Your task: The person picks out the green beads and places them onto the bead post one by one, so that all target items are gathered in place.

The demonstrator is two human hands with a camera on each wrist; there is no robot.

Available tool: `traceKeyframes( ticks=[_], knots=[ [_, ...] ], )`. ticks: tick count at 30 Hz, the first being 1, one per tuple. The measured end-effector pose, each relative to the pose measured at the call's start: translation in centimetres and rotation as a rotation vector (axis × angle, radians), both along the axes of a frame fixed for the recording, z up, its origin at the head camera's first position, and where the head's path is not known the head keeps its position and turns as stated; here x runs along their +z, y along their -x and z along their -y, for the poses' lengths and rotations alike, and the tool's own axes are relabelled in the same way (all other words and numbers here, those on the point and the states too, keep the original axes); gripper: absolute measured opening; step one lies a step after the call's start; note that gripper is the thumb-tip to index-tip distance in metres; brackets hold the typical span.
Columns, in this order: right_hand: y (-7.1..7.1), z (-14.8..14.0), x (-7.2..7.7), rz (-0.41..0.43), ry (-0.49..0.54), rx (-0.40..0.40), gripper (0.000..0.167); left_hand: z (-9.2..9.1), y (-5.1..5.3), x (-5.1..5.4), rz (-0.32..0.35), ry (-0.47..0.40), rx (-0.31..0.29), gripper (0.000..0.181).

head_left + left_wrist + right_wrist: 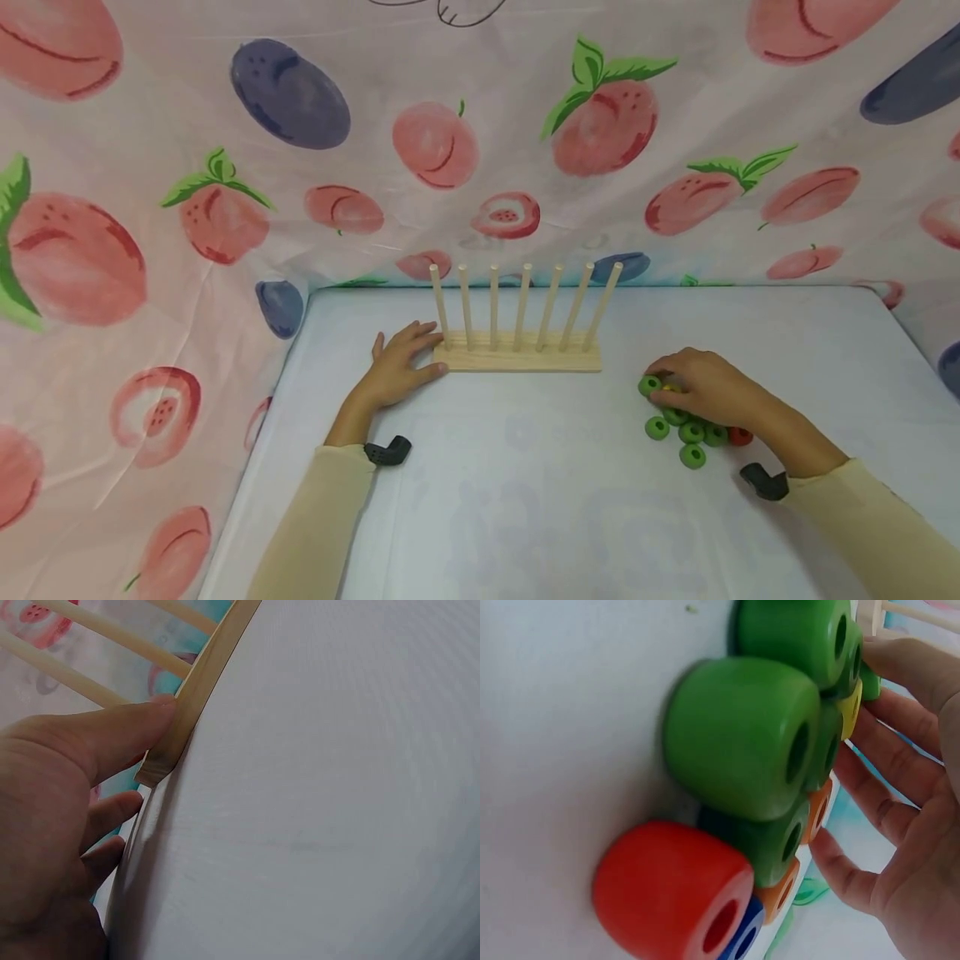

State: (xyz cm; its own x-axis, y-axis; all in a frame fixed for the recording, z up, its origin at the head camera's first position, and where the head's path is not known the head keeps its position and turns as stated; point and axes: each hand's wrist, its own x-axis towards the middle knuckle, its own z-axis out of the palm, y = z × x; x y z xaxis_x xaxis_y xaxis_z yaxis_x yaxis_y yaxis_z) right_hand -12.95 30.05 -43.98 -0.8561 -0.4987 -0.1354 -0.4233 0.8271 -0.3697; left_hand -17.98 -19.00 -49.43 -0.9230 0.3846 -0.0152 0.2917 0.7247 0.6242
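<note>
A wooden peg rack (517, 360) stands on the table, its several upright pegs bare. My left hand (405, 367) holds the rack's left end, the thumb on the front edge of the base and the index finger behind it; the other fingers spread beyond the end. On the right, my right hand (705, 387) reaches over a cluster of wooden beads and pinches a green bead (649, 385) at the cluster's far left between thumb and fingers. Other green beads (742, 739), a red bead (671, 892), a yellow bead (850, 711), orange beads (819, 812) and a blue bead (744, 934) lie close together, holes showing.
A white cloth covers the table (525, 500). Behind it and on the left hangs a fruit-print curtain (480, 125), close behind the rack. A dark wrist device (388, 451) sits at the left cuff, another wrist device (765, 482) at the right.
</note>
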Motion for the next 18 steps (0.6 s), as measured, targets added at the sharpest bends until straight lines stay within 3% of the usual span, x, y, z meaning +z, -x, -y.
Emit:
traceKeyframes(
  ticks=[9,18],
  knots=[
    [0.1,-0.5,0.6,-0.055,0.105,-0.053,0.032,0.1,0.1,-0.2,-0.002,0.023,-0.021,0.061],
    [0.2,0.4,2.5,-0.155,0.26,-0.079,0.024,0.1,-0.1,-0.3,0.007,0.031,-0.023,0.061]
  ],
)
